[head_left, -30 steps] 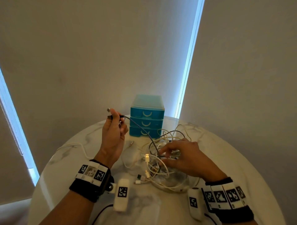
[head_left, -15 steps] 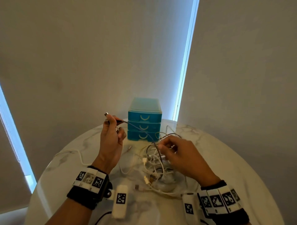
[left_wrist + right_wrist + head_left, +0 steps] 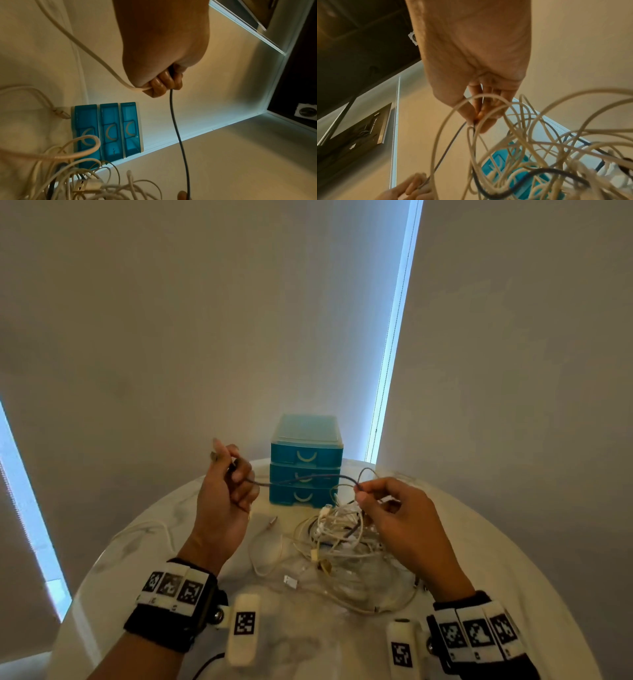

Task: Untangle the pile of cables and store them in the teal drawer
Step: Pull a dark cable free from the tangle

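Note:
A dark cable (image 3: 301,479) stretches level between my two hands in front of the teal drawer unit (image 3: 305,460), whose three drawers are closed. My left hand (image 3: 229,463) grips it near its plug end, fingers curled round the dark cable (image 3: 178,135). My right hand (image 3: 359,491) pinches the same cable between thumb and fingertips (image 3: 475,121), just above the pile of white cables (image 3: 342,542). From there the dark cable (image 3: 448,146) drops back into the tangled loops (image 3: 539,148). A white cable (image 3: 85,47) passes close by the left fingers; whether they hold it is unclear.
The round white marble table (image 3: 496,559) carries everything. A loose white cable (image 3: 147,529) trails off to the left of the pile. Loose plugs (image 3: 290,581) lie at the pile's near side. Walls stand close behind the drawer unit.
My right hand has risen off the pile, pinching the dark cable and lifting it. The cable now runs taut between the hands. The left hand keeps its grip.

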A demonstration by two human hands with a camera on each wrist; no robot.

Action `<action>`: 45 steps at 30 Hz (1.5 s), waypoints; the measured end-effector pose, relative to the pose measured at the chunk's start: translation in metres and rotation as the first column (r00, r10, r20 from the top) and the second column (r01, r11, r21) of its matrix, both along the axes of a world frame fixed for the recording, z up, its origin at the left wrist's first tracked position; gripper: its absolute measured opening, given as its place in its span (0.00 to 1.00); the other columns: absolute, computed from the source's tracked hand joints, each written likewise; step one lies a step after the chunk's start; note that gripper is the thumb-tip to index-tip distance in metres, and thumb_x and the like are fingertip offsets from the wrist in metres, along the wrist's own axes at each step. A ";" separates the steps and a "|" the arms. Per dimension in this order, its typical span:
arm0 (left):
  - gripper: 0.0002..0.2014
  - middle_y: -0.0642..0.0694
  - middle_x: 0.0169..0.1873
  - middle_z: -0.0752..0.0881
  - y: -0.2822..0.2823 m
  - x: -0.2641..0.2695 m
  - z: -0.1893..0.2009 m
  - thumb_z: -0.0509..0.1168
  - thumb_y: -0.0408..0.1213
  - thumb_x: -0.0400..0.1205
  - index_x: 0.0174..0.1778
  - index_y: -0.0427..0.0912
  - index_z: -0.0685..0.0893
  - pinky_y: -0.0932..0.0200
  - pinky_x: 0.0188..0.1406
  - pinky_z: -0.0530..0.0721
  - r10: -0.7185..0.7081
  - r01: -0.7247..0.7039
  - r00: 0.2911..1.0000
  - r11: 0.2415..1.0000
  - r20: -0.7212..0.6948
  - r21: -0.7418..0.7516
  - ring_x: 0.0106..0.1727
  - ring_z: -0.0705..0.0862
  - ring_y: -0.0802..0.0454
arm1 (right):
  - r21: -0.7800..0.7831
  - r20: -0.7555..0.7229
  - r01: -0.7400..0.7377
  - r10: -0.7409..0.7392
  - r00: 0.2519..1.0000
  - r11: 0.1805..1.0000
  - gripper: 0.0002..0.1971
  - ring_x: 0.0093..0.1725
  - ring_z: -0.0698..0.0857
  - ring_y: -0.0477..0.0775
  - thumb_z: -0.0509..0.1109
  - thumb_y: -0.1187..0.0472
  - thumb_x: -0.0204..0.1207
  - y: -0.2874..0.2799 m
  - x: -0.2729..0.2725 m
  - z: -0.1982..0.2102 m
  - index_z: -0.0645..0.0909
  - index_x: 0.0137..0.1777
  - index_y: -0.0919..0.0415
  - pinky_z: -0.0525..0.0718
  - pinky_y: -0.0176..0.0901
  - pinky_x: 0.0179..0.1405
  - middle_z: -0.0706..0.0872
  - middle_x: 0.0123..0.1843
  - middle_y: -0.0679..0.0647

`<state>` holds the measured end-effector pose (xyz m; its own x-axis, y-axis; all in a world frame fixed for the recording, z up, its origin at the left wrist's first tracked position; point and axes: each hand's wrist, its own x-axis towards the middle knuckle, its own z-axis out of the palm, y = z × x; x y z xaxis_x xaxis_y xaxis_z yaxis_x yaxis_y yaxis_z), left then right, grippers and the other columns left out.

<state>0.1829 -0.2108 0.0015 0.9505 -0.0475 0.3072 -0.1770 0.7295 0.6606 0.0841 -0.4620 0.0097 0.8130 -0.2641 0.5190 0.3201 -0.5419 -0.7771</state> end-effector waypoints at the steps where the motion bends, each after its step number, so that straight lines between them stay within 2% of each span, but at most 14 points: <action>1: 0.19 0.53 0.28 0.67 0.001 -0.003 0.003 0.57 0.58 0.93 0.43 0.50 0.79 0.61 0.24 0.58 -0.015 0.015 1.000 0.999 -0.002 0.051 0.24 0.60 0.58 | -0.007 0.021 0.018 -0.017 1.000 1.000 0.06 0.46 0.93 0.46 0.77 0.52 0.85 0.002 -0.001 -0.001 0.90 0.59 0.43 0.94 0.41 0.46 0.93 0.49 0.41; 4: 0.18 0.54 0.27 0.69 -0.004 -0.021 0.013 0.63 0.59 0.91 0.39 0.55 0.83 0.61 0.29 0.61 0.019 -0.046 0.997 0.914 0.073 0.402 0.27 0.64 0.57 | 0.163 0.077 0.015 -0.028 0.997 0.986 0.11 0.45 0.95 0.47 0.77 0.53 0.85 0.005 -0.004 0.002 0.87 0.65 0.47 0.95 0.42 0.42 0.93 0.50 0.45; 7: 0.12 0.57 0.31 0.88 -0.021 -0.042 0.022 0.72 0.57 0.86 0.43 0.54 0.90 0.68 0.39 0.79 -0.051 -0.113 0.980 0.643 0.190 0.757 0.33 0.84 0.61 | 0.346 -0.007 -0.008 0.011 1.000 0.938 0.11 0.41 0.97 0.53 0.79 0.57 0.84 0.006 -0.006 0.010 0.84 0.63 0.55 0.97 0.48 0.45 0.95 0.49 0.55; 10: 0.15 0.55 0.46 0.95 -0.039 -0.049 0.018 0.78 0.57 0.77 0.50 0.50 0.95 0.66 0.53 0.87 -0.247 -0.060 0.954 0.405 0.172 0.912 0.49 0.92 0.62 | 0.479 -0.037 -0.053 0.080 0.996 0.876 0.12 0.44 0.97 0.59 0.80 0.57 0.83 0.005 -0.008 0.011 0.84 0.62 0.60 0.96 0.53 0.51 0.96 0.47 0.60; 13: 0.18 0.62 0.39 0.93 -0.053 -0.048 0.010 0.80 0.66 0.72 0.44 0.55 0.94 0.65 0.47 0.84 -0.224 -0.168 0.947 0.272 0.232 0.948 0.43 0.89 0.68 | 0.522 -0.016 -0.117 0.146 0.989 0.845 0.12 0.47 0.97 0.61 0.78 0.57 0.85 0.006 -0.010 0.012 0.85 0.62 0.62 0.96 0.54 0.54 0.96 0.47 0.61; 17: 0.27 0.61 0.40 0.92 -0.064 -0.039 -0.001 0.75 0.78 0.68 0.39 0.57 0.92 0.52 0.49 0.91 -0.087 -0.314 0.936 0.242 0.342 0.918 0.44 0.89 0.62 | 0.555 0.010 -0.186 0.217 0.976 0.811 0.11 0.49 0.96 0.61 0.75 0.59 0.87 0.004 -0.010 0.015 0.85 0.63 0.65 0.95 0.49 0.52 0.96 0.47 0.60; 22: 0.18 0.61 0.35 0.89 -0.059 -0.034 0.003 0.81 0.64 0.74 0.44 0.55 0.89 0.65 0.40 0.77 0.031 -0.329 0.942 0.274 0.334 0.904 0.38 0.85 0.68 | 0.822 0.216 -0.306 0.234 0.948 0.480 0.09 0.44 0.93 0.52 0.71 0.65 0.88 -0.005 -0.005 0.020 0.83 0.64 0.67 0.92 0.39 0.44 0.92 0.46 0.59; 25: 0.25 0.57 0.30 0.80 -0.055 -0.032 0.002 0.87 0.57 0.70 0.51 0.54 0.81 0.64 0.34 0.77 0.082 -0.318 0.946 0.397 0.312 0.861 0.28 0.74 0.62 | 0.871 0.260 -0.349 0.278 0.925 0.345 0.07 0.44 0.90 0.50 0.71 0.63 0.88 -0.006 -0.001 0.016 0.84 0.59 0.67 0.91 0.36 0.43 0.89 0.47 0.59; 29: 0.20 0.57 0.26 0.76 -0.056 -0.039 0.003 0.85 0.54 0.74 0.58 0.60 0.86 0.71 0.32 0.74 -0.080 -0.286 0.929 0.461 0.360 0.840 0.27 0.73 0.63 | 0.885 0.303 -0.401 0.363 0.881 0.235 0.08 0.46 0.87 0.49 0.70 0.60 0.90 -0.009 -0.001 0.016 0.83 0.61 0.65 0.91 0.36 0.47 0.86 0.50 0.58; 31: 0.14 0.61 0.26 0.83 -0.059 -0.044 0.005 0.82 0.56 0.77 0.56 0.60 0.91 0.75 0.36 0.77 -0.137 -0.284 0.920 0.415 0.368 0.864 0.30 0.81 0.67 | 0.864 0.316 -0.435 0.399 0.861 0.253 0.10 0.47 0.87 0.49 0.69 0.59 0.91 -0.005 -0.001 0.016 0.81 0.65 0.65 0.91 0.37 0.49 0.86 0.52 0.58; 34: 0.12 0.54 0.27 0.83 -0.059 -0.039 0.001 0.80 0.61 0.76 0.47 0.60 0.94 0.69 0.37 0.78 -0.129 -0.294 0.918 0.411 0.375 0.863 0.30 0.80 0.64 | 0.829 0.313 -0.455 0.406 0.859 0.324 0.09 0.46 0.86 0.49 0.67 0.59 0.91 0.003 0.001 0.014 0.83 0.59 0.64 0.91 0.39 0.48 0.87 0.51 0.58; 37: 0.11 0.50 0.35 0.91 -0.055 -0.032 -0.002 0.80 0.60 0.78 0.48 0.58 0.94 0.57 0.46 0.88 -0.073 -0.293 0.932 0.425 0.355 0.856 0.38 0.89 0.53 | 0.744 0.190 -0.371 0.356 0.915 0.556 0.13 0.48 0.91 0.53 0.66 0.54 0.92 0.006 0.002 0.013 0.84 0.61 0.64 0.92 0.44 0.47 0.91 0.51 0.60; 40: 0.08 0.55 0.44 0.96 -0.051 -0.030 0.001 0.81 0.51 0.81 0.50 0.53 0.95 0.57 0.54 0.91 0.025 -0.281 0.949 0.525 0.315 0.804 0.48 0.94 0.58 | 0.407 -0.085 -0.166 0.218 0.972 0.898 0.22 0.47 0.94 0.55 0.61 0.41 0.91 0.007 0.003 0.003 0.85 0.60 0.60 0.93 0.47 0.46 0.95 0.49 0.55; 45: 0.09 0.54 0.48 0.97 -0.047 -0.025 0.005 0.81 0.44 0.81 0.55 0.47 0.96 0.63 0.51 0.91 0.177 -0.259 0.965 0.745 0.192 0.615 0.52 0.95 0.59 | 0.053 -0.306 -0.238 0.243 0.921 0.970 0.31 0.42 0.94 0.49 0.52 0.36 0.92 0.008 0.005 -0.016 0.90 0.51 0.57 0.85 0.34 0.40 0.95 0.42 0.53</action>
